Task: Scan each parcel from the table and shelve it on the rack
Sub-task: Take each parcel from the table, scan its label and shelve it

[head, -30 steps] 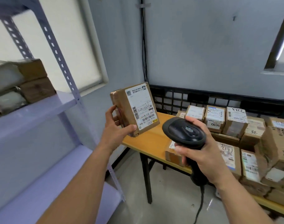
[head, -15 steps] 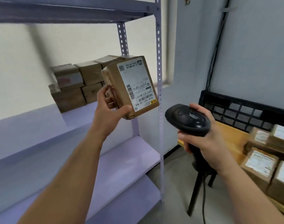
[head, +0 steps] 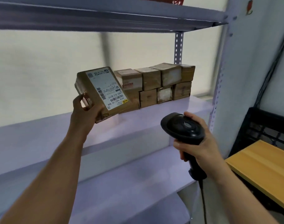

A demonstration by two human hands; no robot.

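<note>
The parcel (head: 100, 92) is held tilted, label up, over the middle shelf (head: 41, 135) of the rack (head: 178, 46), just left of a two-tier row of boxes (head: 154, 83) already shelved there. Its lower corner is clasped by the left grip (head: 86, 110), thumb and fingers curled round it. The scanner (head: 181, 126) is held by the right grip (head: 199, 143), wrapped round its handle. Setting this one down is judged to be what is left; only a corner of the desk (head: 259, 167) is seen, so the number remaining cannot be told.
</note>
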